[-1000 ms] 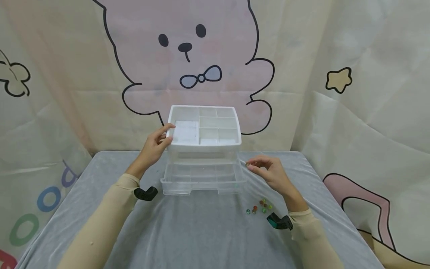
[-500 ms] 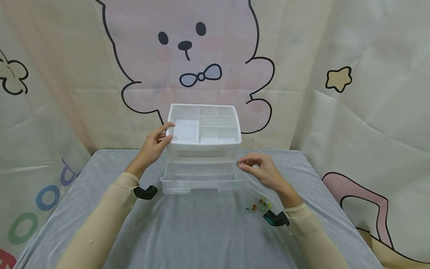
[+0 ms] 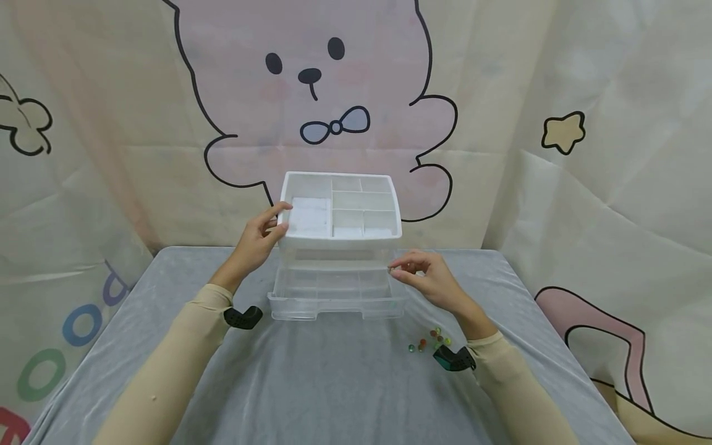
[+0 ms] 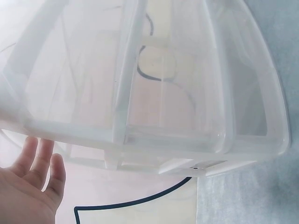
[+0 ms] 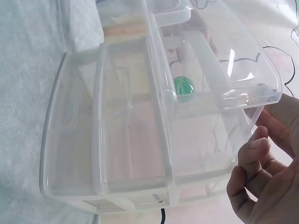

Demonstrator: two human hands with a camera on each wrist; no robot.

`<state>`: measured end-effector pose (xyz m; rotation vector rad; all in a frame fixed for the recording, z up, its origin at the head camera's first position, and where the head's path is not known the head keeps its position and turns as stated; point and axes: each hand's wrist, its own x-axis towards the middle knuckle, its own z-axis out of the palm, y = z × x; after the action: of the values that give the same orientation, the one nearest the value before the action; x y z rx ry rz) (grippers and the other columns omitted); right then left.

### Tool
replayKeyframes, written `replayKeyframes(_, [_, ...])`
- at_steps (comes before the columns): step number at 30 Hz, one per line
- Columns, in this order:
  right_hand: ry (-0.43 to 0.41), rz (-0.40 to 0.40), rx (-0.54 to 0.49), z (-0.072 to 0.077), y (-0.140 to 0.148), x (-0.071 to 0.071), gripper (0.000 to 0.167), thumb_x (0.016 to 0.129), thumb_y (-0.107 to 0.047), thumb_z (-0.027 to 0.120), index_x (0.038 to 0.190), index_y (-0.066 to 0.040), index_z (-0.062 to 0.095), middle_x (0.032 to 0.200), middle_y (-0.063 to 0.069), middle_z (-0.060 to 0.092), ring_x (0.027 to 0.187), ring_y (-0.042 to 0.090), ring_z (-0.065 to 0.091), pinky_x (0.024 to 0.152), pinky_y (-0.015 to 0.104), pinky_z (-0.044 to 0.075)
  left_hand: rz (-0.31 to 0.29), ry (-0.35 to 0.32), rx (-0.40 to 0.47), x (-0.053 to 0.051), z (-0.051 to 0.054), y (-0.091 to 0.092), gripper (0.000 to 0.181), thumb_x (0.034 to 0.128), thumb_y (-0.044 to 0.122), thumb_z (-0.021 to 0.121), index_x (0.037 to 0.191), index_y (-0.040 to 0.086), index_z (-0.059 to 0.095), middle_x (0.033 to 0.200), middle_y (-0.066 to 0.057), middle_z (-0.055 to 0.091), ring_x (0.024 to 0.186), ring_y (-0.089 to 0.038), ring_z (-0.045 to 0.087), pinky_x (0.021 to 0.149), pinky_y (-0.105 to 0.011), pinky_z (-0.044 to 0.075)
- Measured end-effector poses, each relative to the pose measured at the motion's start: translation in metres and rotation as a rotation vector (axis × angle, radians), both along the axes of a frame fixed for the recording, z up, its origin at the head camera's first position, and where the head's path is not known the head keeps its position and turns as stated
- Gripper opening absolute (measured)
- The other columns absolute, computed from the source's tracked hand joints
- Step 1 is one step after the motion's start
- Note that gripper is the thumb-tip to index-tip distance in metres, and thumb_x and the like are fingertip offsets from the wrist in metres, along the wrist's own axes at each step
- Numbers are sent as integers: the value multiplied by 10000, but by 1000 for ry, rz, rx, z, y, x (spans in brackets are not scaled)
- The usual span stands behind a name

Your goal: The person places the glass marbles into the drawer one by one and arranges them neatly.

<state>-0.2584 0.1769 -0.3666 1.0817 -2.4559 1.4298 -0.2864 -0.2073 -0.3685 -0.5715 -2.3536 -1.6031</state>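
A small drawer organizer (image 3: 339, 253) with a white divided top tray (image 3: 311, 216) stands on the cloth-covered table. One clear drawer (image 3: 336, 308) is pulled out toward me. My left hand (image 3: 253, 247) holds the top tray's left edge, the thumb on the side and a finger over the rim. In the left wrist view, several fingers (image 4: 39, 161) sit against the organizer's side. My right hand (image 3: 425, 278) pinches a small marble (image 3: 391, 268) at the drawer's right side; fingers and drawer wall mostly hide it. A green marble (image 5: 184, 86) shows through the drawer in the right wrist view.
Several loose marbles (image 3: 423, 343) in green, orange and yellow lie on the grey cloth (image 3: 334, 383) near my right wrist. Behind the table hangs a printed curtain (image 3: 489, 123) with a cartoon bear. The table's far edge is just behind the organizer.
My right hand has moved left with the marble, from beside the organizer to the right edge of the open drawer. The left hand keeps its hold on the top tray.
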Motion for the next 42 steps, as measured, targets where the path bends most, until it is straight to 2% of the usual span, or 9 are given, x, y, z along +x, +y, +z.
replayKeyframes(3, [-2,14,-3,-1,-2,-2,135,933,-12,686,1042,2,764,867,107,639,701,115,491,633,266,432,7,4,-2,-1,0,0,428,1071,183,484,1479,56,449,1461,-204,471,1019,-128,596,771,-228,467])
replayKeyframes(11, [-24,6,10,0,-4,-1,132,933,-23,691,1037,6,766,818,71,582,644,100,450,634,255,413,13,-16,-8,1,1,2,437,1069,195,487,1487,77,446,1537,-167,413,1159,-333,587,806,-218,475])
replayKeyframes(20, [-22,8,14,0,-4,-1,128,920,-23,706,1033,-17,767,805,56,542,640,116,420,610,243,389,15,-12,-14,0,1,2,433,1065,197,492,1481,82,453,1488,-181,445,1063,-241,585,788,-244,468])
replayKeyframes(26, [-40,6,13,0,-4,0,130,918,-28,711,1039,-13,759,799,46,518,636,117,404,599,239,379,14,-16,-17,1,1,2,433,1066,201,491,1482,87,452,1543,-158,406,1133,-305,581,805,-264,462])
replayKeyframes(34, [-43,7,10,1,-3,0,138,934,-36,694,1056,-31,759,816,53,531,657,110,421,588,240,384,7,-5,-10,1,0,2,433,1067,183,489,1484,75,450,1552,-156,403,1107,-304,582,792,-252,467])
replayKeyframes(42, [-42,-3,12,3,-1,0,152,950,-60,679,1068,0,753,921,115,643,723,112,553,607,245,423,8,4,-7,0,-1,1,435,1069,170,487,1487,59,441,1565,-170,386,1185,-390,590,826,-231,477])
